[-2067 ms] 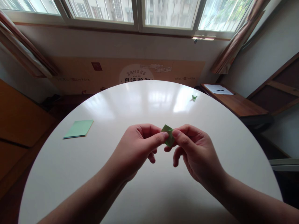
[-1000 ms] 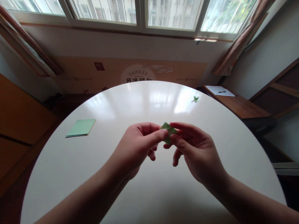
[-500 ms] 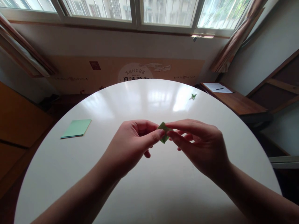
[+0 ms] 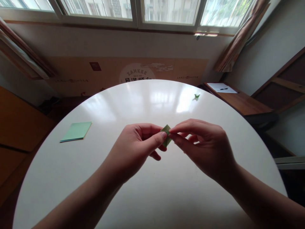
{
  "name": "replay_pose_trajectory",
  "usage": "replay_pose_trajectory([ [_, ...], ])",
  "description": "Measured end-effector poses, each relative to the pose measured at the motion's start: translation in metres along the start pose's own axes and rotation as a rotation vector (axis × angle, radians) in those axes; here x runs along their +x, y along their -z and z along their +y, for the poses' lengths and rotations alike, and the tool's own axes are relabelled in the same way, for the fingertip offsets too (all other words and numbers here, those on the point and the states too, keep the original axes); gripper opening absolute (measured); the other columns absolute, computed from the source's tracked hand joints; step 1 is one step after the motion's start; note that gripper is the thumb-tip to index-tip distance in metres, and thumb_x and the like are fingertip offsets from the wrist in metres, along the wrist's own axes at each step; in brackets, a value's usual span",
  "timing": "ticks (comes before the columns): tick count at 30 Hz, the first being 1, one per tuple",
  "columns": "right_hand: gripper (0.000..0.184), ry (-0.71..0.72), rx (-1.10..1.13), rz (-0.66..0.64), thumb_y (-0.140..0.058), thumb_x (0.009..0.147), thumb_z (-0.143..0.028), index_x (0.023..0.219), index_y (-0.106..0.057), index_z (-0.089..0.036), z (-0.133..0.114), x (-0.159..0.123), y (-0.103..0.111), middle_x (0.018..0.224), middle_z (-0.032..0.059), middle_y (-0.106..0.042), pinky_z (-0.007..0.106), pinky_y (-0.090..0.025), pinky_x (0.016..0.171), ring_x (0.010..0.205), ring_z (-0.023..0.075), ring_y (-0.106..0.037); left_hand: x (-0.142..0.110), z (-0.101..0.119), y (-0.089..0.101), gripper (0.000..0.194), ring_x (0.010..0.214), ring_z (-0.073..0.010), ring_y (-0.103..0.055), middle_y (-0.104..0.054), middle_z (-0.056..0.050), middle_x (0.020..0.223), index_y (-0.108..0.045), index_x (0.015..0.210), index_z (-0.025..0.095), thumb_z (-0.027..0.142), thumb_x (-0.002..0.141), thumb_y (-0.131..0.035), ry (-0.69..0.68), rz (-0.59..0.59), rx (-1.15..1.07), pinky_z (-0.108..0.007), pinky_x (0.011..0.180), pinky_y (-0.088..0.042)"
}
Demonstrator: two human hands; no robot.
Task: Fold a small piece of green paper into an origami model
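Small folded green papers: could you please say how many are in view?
2: the diamond between left hand and right hand, the winged one far right on the table.

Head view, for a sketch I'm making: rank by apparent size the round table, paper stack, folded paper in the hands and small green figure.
1. Round table
2. Paper stack
3. Folded paper, partly hidden
4. Small green figure, farther away

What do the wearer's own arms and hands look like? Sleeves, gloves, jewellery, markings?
Two bare human hands, left hand and right hand, five-fingered type, some fingers partly hidden. No gloves, rings, watch or bracelet visible. Left forearm and right forearm are bare as far as the frame shows: no sleeves, cables or distinct markings. Nail detail is too small to judge.
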State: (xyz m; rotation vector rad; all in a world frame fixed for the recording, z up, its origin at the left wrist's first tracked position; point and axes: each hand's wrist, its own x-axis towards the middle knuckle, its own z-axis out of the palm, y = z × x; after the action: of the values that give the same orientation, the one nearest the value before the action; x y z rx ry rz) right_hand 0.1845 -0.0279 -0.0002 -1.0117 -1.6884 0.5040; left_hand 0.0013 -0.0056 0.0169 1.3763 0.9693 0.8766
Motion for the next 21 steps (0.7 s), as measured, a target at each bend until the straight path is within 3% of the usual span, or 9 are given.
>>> replay_pose_trajectory([
  [10, 0.006, -0.126, 0.092, -0.033, -0.071, 0.083, -0.014, 0.084, -0.072, -0.02, 0.0011, -0.0006, -0.0035, 0.079, -0.0004, -0.072, 0.021, -0.054, 0.05, 0.061, 0.0119, -0.066, -0.0044, 0.0059, -0.0041, 0.011, 0.053, -0.0095, -0.059, -0.068, 0.002, 0.061, -0.081, 0.084, 0.019, 0.021, 0.083, -0.07, -0.077, 0.069, 0.255, -0.013, 0.046, -0.052],
  [21, 0.005, -0.189, 0.119, -0.018, -0.072, 0.083, -0.016, 0.083, -0.073, -0.02, 0.0024, -0.0028, -0.0044, 0.077, -0.001, -0.071, 0.021, -0.054, 0.051, 0.061, 0.0111, -0.064, -0.004, 0.0045, -0.0048, 0.011, 0.05, -0.0092, -0.059, -0.067, 0.002, 0.059, -0.08, 0.079, 0.018, 0.02, 0.082, -0.07, -0.071, 0.064, 0.262, -0.013, 0.044, -0.051],
])
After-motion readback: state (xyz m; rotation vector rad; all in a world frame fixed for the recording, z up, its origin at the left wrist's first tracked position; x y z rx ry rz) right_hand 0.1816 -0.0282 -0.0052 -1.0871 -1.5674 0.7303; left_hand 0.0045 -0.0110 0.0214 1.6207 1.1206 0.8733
